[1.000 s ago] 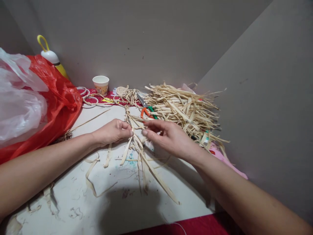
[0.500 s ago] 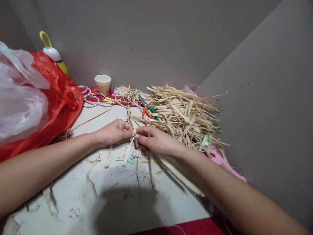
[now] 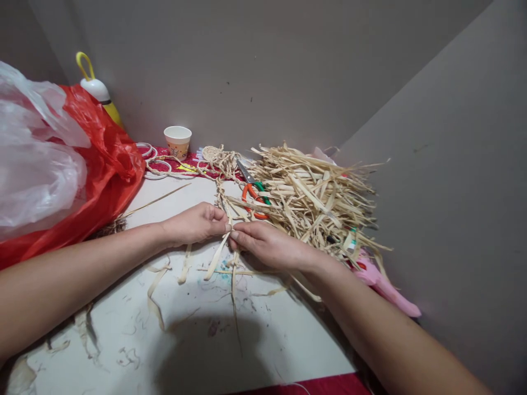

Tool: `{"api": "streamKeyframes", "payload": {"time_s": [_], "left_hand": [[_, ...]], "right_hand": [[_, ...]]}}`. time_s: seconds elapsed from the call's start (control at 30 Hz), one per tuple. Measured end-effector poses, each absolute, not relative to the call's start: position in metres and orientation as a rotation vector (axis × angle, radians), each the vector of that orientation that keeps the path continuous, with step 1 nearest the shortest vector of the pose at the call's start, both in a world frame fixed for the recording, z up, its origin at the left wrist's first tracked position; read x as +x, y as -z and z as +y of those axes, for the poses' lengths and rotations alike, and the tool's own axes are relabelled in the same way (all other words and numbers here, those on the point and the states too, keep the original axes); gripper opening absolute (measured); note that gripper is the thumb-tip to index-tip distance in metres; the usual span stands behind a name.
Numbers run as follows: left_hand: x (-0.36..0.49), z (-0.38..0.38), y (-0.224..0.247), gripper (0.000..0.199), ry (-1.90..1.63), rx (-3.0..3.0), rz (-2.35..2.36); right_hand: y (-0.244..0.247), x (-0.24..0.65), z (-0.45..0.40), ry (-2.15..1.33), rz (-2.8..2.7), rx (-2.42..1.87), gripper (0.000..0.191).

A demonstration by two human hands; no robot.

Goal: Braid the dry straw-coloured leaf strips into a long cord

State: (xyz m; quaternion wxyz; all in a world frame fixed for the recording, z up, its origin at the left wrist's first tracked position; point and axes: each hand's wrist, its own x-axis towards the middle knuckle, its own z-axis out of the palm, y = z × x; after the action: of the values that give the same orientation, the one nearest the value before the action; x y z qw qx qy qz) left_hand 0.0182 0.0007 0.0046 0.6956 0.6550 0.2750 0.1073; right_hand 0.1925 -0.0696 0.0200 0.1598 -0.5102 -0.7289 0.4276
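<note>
A braid of pale, dried straw-like strips (image 3: 221,193) runs from the back of the table down to my hands. My left hand (image 3: 201,222) is closed, its thumb and fingers pinching the braid's near end. Right beside it, my right hand (image 3: 267,241) is closed too, thumb against forefinger on the strips at the same spot. The fingertips of both hands almost touch. Loose strip ends (image 3: 217,258) hang toward me below the fingers. Part of what my right hand pinches is hidden by its fingers.
A pile of dried strips (image 3: 317,197) lies at the right, with orange-and-green scissors (image 3: 255,193) at its left edge. A paper cup (image 3: 178,144), white rings (image 3: 158,169) and a coiled woven piece (image 3: 213,154) stand behind. Red and white plastic bags (image 3: 111,164) fill the left. A pink object (image 3: 387,288) lies right.
My right hand has turned slightly, its fingertips closer to my left thumb. The long strips below it have swung right, partly under my forearm. The view has shifted a little.
</note>
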Motion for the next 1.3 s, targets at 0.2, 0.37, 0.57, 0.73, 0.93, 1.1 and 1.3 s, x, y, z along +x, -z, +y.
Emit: {"api": "streamKeyframes", "payload": {"time_s": [0.2, 0.37, 0.57, 0.73, 0.93, 1.1, 1.3], "left_hand": [[0.016, 0.001, -0.011, 0.022, -0.217, 1.532, 0.62], [0.016, 0.0, -0.018, 0.019, -0.216, 1.656, 0.63], [0.016, -0.002, -0.022, 0.014, -0.236, 1.782, 0.636], [0.017, -0.01, -0.027, 0.014, -0.281, 2.006, 0.711], [0.017, -0.016, -0.039, 0.018, -0.101, 2.088, 0.809], [0.017, -0.017, -0.045, 0.023, -0.169, 2.211, 0.905], [0.018, -0.033, -0.033, 0.023, -0.346, 2.596, 0.987]], "right_hand": [[-0.014, 0.193, -0.069, -1.803, -1.425, -1.364, 0.031], [-0.015, 0.188, -0.07, -1.932, -1.163, -1.341, 0.031], [-0.012, 0.187, -0.07, -2.033, -1.022, -1.219, 0.036], [-0.01, 0.181, -0.071, -1.951, -1.018, -1.29, 0.036], [-0.01, 0.173, -0.074, -1.779, -1.043, -1.399, 0.028], [-0.007, 0.172, -0.073, -1.727, -1.06, -1.387, 0.027], [-0.01, 0.174, -0.073, -1.755, -0.998, -1.407, 0.022]]}}
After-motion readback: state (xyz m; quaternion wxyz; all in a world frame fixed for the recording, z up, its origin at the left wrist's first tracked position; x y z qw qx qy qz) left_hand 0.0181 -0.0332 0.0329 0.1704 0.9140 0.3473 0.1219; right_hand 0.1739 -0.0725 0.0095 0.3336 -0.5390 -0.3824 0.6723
